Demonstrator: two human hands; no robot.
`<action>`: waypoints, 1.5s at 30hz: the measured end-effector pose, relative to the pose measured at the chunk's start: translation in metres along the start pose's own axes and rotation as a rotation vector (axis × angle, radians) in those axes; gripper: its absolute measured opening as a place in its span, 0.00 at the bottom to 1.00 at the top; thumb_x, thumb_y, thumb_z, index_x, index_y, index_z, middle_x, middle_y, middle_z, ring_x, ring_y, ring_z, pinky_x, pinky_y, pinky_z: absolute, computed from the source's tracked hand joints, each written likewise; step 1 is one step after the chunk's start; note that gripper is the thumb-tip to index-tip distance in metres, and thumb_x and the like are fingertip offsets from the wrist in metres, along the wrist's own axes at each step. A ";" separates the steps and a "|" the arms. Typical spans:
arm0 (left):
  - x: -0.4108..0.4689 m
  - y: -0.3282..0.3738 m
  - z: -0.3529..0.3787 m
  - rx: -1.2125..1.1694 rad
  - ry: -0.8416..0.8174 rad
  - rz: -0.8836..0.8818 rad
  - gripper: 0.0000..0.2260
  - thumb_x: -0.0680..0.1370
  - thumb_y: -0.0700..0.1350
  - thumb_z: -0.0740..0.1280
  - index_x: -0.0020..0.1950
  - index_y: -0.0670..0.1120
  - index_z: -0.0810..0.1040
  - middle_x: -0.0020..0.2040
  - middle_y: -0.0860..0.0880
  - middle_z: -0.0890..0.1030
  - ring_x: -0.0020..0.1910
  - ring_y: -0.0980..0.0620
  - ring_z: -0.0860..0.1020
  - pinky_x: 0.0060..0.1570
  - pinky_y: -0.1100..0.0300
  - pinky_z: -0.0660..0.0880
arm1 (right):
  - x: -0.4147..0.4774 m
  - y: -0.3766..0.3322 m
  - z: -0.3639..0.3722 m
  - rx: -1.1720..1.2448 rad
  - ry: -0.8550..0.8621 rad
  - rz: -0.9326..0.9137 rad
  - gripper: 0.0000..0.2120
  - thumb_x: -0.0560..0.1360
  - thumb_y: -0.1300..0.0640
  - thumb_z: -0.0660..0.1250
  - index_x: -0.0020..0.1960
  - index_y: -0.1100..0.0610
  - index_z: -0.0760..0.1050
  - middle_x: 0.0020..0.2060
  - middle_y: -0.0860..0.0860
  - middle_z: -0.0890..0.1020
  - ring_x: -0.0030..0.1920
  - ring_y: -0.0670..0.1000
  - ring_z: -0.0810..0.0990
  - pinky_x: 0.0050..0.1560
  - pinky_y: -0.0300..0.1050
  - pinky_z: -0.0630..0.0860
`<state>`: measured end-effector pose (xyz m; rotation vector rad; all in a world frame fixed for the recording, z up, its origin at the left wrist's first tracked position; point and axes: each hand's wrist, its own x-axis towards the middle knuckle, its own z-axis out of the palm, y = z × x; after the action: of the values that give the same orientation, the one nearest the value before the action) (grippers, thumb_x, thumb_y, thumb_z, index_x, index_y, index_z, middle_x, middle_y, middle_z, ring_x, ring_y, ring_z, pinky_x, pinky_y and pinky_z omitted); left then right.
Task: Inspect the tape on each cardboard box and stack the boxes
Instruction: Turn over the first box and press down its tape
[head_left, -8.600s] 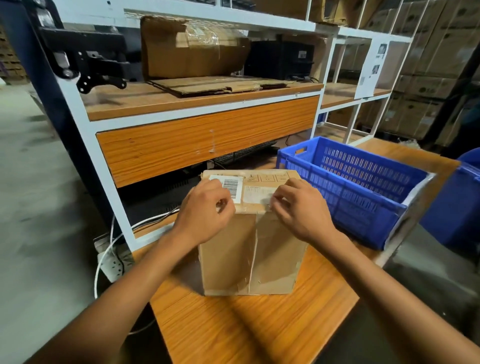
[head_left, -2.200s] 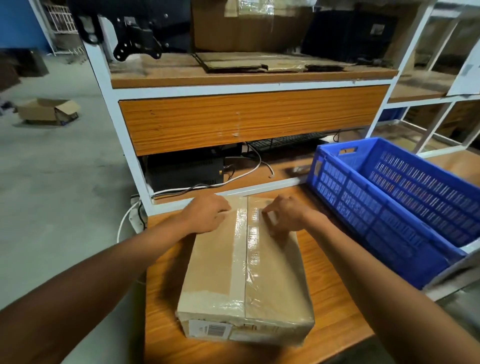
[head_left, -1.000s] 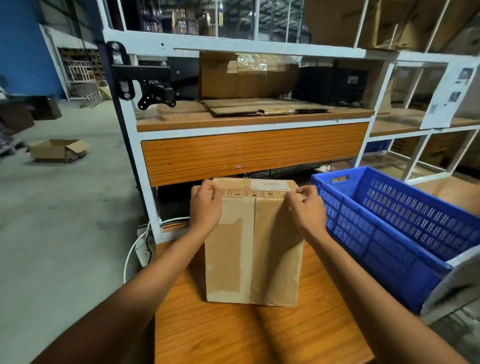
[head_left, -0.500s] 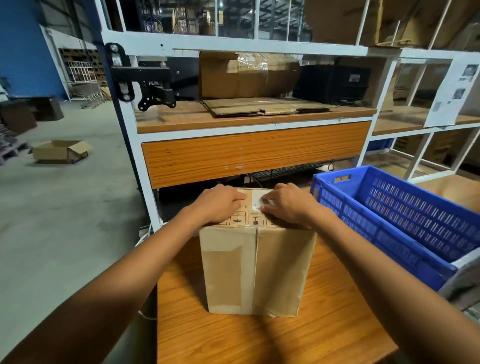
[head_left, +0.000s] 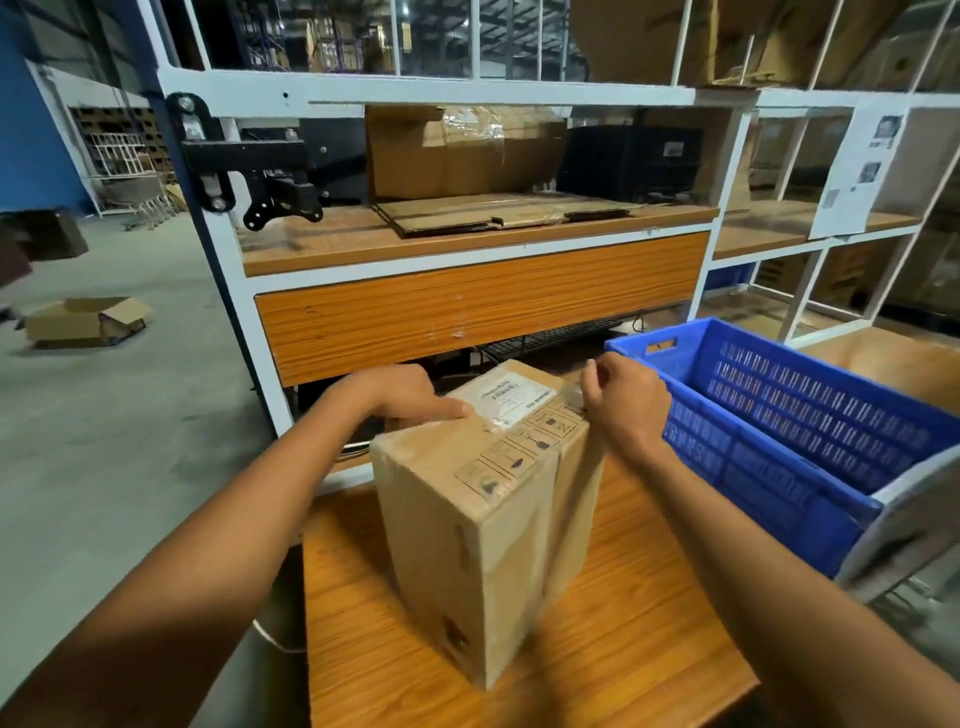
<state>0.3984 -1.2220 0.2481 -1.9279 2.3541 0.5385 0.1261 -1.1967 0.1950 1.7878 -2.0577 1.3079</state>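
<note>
A taped brown cardboard box (head_left: 467, 561) stands upright on the wooden table (head_left: 597, 675), turned so one corner faces me. Its top carries a white label (head_left: 511, 397) and a row of printed handling symbols. Clear tape runs down its front face. My left hand (head_left: 402, 392) grips the box's top far-left edge, fingers lying along the top. My right hand (head_left: 623, 400) holds the top right edge, fingers curled over it.
A blue slotted plastic crate (head_left: 789, 426) stands just right of the box. Behind is a white-framed shelf (head_left: 467, 312) with a large cardboard box (head_left: 457, 156), flattened cardboard and a black monitor arm. An open carton (head_left: 83, 319) lies on the floor at left.
The box has been turned about its upright axis, so a corner now points at me instead of the flat taped face. Both hands shifted from the top's middle to its outer edges.
</note>
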 end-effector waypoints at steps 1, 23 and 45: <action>0.001 -0.002 0.001 -0.230 -0.098 -0.004 0.35 0.70 0.77 0.59 0.45 0.45 0.82 0.41 0.50 0.83 0.39 0.51 0.81 0.45 0.54 0.80 | 0.003 0.004 0.000 -0.004 -0.023 0.123 0.17 0.80 0.46 0.62 0.39 0.56 0.77 0.34 0.51 0.79 0.39 0.55 0.79 0.37 0.47 0.72; -0.011 0.046 0.044 -1.565 0.113 -0.017 0.22 0.81 0.62 0.60 0.54 0.43 0.78 0.40 0.44 0.85 0.38 0.45 0.85 0.38 0.53 0.81 | -0.009 -0.014 -0.004 1.119 -0.526 0.646 0.18 0.80 0.44 0.64 0.43 0.57 0.79 0.41 0.57 0.85 0.39 0.57 0.84 0.43 0.51 0.80; -0.064 0.044 0.133 0.065 0.075 0.257 0.25 0.85 0.57 0.48 0.82 0.54 0.48 0.82 0.58 0.48 0.80 0.56 0.41 0.79 0.44 0.46 | -0.099 -0.011 -0.019 -0.300 -0.980 -0.396 0.47 0.69 0.21 0.40 0.82 0.45 0.47 0.82 0.48 0.47 0.81 0.52 0.41 0.79 0.63 0.50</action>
<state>0.3467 -1.1154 0.1502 -1.6580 2.6497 0.4023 0.1568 -1.1096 0.1542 2.7689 -1.8729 -0.0497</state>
